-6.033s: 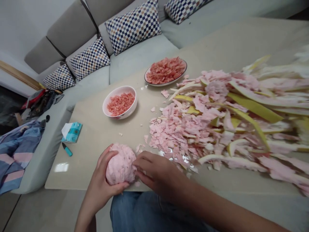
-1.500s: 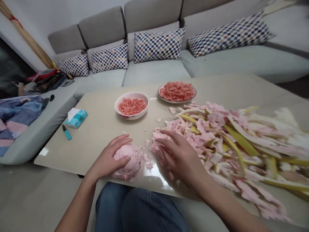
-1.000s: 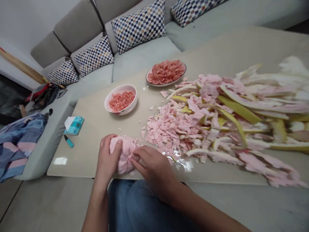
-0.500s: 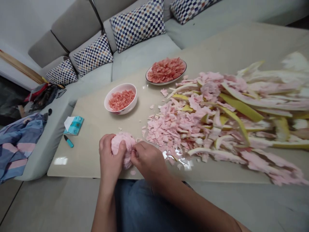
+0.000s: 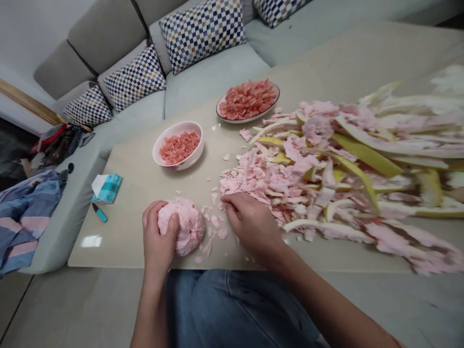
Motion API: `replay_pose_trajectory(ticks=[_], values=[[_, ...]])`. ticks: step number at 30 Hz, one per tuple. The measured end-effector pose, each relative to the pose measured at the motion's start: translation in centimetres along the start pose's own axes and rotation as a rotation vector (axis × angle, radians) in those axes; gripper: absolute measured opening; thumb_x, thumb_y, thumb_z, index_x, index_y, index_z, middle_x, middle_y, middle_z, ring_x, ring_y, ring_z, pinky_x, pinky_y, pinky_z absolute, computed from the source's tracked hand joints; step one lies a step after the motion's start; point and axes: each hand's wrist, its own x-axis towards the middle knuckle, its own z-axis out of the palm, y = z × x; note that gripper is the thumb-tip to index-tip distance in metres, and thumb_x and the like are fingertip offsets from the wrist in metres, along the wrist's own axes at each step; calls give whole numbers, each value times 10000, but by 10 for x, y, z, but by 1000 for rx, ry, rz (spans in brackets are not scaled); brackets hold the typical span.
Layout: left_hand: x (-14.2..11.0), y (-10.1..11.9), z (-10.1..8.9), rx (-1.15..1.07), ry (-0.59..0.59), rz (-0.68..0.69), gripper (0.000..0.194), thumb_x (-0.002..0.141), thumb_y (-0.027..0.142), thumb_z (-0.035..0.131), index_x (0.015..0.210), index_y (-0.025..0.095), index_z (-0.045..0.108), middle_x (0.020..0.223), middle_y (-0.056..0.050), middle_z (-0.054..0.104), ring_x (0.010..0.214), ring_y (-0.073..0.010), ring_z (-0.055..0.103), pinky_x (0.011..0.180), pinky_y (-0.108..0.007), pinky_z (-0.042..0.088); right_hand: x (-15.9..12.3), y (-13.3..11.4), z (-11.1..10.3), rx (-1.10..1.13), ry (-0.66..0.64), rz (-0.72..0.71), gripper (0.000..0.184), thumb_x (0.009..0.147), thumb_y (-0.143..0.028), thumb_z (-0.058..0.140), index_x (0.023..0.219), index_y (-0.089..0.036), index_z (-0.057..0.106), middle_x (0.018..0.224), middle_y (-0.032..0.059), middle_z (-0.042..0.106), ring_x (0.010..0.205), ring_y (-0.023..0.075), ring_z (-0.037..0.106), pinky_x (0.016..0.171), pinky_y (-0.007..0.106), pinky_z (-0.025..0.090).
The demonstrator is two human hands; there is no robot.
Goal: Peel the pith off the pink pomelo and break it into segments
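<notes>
A round, peeled pomelo (image 5: 184,227), still coated in pale pink pith, rests on the table near its front edge. My left hand (image 5: 159,237) is wrapped round its left side, thumb on top. To the right of the fruit, my right hand (image 5: 252,224) hovers at the near edge of the pith heap, fingers pinched together; whatever they hold is hidden. Small pith scraps (image 5: 215,222) lie between the pomelo and that hand. A broad heap of pink pith pieces (image 5: 253,176) mixed with yellow-green rind strips (image 5: 366,154) spreads over the table's right side.
Behind the pomelo stand a white bowl (image 5: 197,153) and a dark-rimmed plate (image 5: 242,120), both holding pink pomelo flesh. A tissue packet (image 5: 112,187) and a teal capped tool (image 5: 100,213) lie at the left. A grey sofa (image 5: 203,84) with checkered cushions runs behind the table.
My right hand has left the pomelo and moved right to the pith heap. More loose scraps show beside the fruit. My left hand keeps its hold; the view has shifted slightly.
</notes>
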Motion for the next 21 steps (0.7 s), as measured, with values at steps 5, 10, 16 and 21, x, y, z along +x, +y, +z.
replay_pose_trajectory(ticks=[5,10,16,21], values=[[0,-1,1,-26,-5,-6,342,904,471,555,1139,224,579,1242,-83,574,1219,-250,520,1094,-403,397,-11,-13,2,68,-78,-86,243,882,-85,514,986,-168,717,898,90,730,872,222,663,815,331,489],[0,-2,1,-18,-7,-7,346,895,486,563,1133,235,582,1242,-74,578,1226,-252,521,1099,-400,397,-20,-36,18,144,-204,-44,102,888,-222,672,979,-181,692,893,61,718,840,197,658,781,297,491],[2,1,0,12,-29,10,324,888,456,566,1125,236,579,1218,-74,576,1198,-250,536,1080,-400,416,-19,-40,28,-70,-177,-84,74,885,-199,629,884,-155,689,806,67,701,721,196,645,643,287,431],[5,3,0,10,-35,5,307,880,436,568,1105,229,583,1171,-70,586,1158,-248,547,1055,-402,431,-14,-46,36,-159,-127,-74,77,850,-147,612,817,-144,682,766,81,697,681,198,629,598,288,390]])
